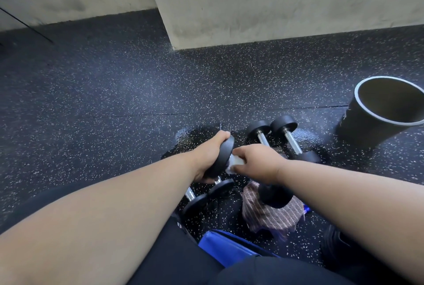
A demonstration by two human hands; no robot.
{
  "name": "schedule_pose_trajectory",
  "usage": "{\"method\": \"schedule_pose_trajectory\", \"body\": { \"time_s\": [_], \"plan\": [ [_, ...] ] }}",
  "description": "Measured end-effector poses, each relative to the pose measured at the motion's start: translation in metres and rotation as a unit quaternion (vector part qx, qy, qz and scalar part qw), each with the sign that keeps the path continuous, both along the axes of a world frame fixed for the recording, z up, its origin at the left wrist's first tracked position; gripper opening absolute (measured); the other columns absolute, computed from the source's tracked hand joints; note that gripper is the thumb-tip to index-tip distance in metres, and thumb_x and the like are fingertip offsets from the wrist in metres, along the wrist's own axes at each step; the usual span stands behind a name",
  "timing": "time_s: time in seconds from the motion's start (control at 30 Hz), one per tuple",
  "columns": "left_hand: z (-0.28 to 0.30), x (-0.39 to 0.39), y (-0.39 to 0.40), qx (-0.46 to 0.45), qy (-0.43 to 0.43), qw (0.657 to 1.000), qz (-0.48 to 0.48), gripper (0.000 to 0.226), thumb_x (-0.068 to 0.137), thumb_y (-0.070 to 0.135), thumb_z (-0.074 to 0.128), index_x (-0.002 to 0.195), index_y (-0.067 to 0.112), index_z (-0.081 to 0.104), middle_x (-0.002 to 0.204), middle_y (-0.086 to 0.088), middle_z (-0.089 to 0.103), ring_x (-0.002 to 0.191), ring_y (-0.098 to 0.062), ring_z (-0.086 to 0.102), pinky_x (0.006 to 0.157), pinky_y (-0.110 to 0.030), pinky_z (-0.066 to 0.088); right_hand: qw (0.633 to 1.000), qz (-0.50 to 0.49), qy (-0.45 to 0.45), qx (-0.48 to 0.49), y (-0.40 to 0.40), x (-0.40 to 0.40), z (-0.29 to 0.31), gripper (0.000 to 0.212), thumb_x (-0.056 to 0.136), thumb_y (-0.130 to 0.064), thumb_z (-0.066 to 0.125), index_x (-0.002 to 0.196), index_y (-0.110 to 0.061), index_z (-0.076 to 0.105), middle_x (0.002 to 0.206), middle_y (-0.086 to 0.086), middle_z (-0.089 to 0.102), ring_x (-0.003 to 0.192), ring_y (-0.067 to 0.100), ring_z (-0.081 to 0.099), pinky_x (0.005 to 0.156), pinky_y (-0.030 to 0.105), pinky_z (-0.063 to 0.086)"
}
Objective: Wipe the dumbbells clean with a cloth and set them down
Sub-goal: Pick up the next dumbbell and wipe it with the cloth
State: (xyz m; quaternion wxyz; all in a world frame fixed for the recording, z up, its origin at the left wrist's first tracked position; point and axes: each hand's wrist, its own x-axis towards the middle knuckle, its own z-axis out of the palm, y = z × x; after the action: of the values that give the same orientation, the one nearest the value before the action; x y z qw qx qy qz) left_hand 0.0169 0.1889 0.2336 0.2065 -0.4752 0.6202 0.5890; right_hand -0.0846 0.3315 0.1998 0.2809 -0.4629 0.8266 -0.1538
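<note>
My left hand [207, 157] grips the upper black head of a dumbbell [223, 157] that stands tilted, its lower head [275, 195] resting on a brown striped cloth [270, 218]. My right hand [257, 162] holds a white cloth [236, 163] wrapped round that dumbbell's handle. Two more dumbbells [284, 137] with chrome handles lie side by side on the floor just beyond my right hand. Another dumbbell [206, 195] lies below my left hand.
A black cylindrical bin [371, 121] stands open at the right. A concrete pillar [252, 9] rises ahead. A blue pad [224, 248] lies near my legs. The dark speckled rubber floor [103, 92] looks wet around the dumbbells.
</note>
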Motion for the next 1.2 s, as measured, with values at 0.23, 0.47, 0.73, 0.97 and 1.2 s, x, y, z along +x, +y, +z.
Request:
{"method": "schedule_pose_trajectory", "body": {
  "time_s": [0.23, 0.47, 0.73, 0.97, 1.2],
  "plan": [
    [0.002, 0.002, 0.005, -0.003, 0.011, 1.0, 0.008, 0.065, 0.095, 0.082, 0.042, 0.073, 0.024, 0.064, 0.066, 0.004, 0.064, 0.061, -0.018, 0.054, 0.073, -0.033, 0.046, 0.987, -0.055, 0.142, -0.046, -0.007, 0.022, -0.028, 0.023, 0.089, -0.051, 0.051, 0.092, -0.029, 0.051, 0.087, -0.003, 0.067, 0.084, 0.029, 0.067, 0.073, 0.041, 0.051],
    [0.003, -0.003, 0.008, -0.023, 0.061, 0.998, -0.016, 0.056, 0.101, 0.073, 0.041, 0.076, 0.026, 0.058, 0.062, 0.005, 0.06, 0.05, -0.013, 0.049, 0.062, -0.028, 0.038, 0.986, -0.111, 0.12, -0.017, -0.024, 0.024, -0.039, 0.027, 0.087, -0.04, 0.05, 0.109, -0.025, 0.049, 0.099, -0.002, 0.068, 0.09, 0.029, 0.069, 0.08, 0.042, 0.053],
    [0.006, -0.003, 0.005, -0.009, 0.058, 0.997, -0.056, 0.062, 0.103, 0.072, 0.033, 0.084, 0.019, 0.059, 0.062, 0.005, 0.058, 0.058, -0.016, 0.046, 0.062, -0.029, 0.037, 0.994, -0.085, 0.067, 0.007, -0.023, 0.013, -0.035, 0.033, 0.08, -0.052, 0.045, 0.105, -0.03, 0.051, 0.091, -0.005, 0.069, 0.087, 0.027, 0.068, 0.083, 0.044, 0.055],
    [0.009, -0.007, 0.006, -0.011, 0.056, 0.997, -0.051, 0.06, 0.101, 0.071, 0.044, 0.072, 0.02, 0.059, 0.058, 0.004, 0.06, 0.057, -0.017, 0.047, 0.062, -0.031, 0.037, 0.995, -0.039, 0.0, 0.087, -0.024, -0.004, -0.033, 0.043, 0.073, -0.066, 0.039, 0.101, -0.036, 0.052, 0.095, -0.011, 0.07, 0.091, 0.02, 0.069, 0.087, 0.045, 0.056],
    [0.008, -0.002, 0.004, -0.022, 0.042, 0.998, -0.029, 0.055, 0.098, 0.073, 0.045, 0.088, 0.023, 0.064, 0.061, 0.005, 0.063, 0.05, -0.014, 0.052, 0.064, -0.028, 0.041, 0.996, -0.068, -0.057, 0.028, 0.0, -0.017, -0.017, 0.06, 0.062, -0.056, 0.092, 0.107, -0.034, 0.057, 0.097, -0.011, 0.064, 0.082, 0.008, 0.063, 0.068, 0.029, 0.05]
  ]
}}
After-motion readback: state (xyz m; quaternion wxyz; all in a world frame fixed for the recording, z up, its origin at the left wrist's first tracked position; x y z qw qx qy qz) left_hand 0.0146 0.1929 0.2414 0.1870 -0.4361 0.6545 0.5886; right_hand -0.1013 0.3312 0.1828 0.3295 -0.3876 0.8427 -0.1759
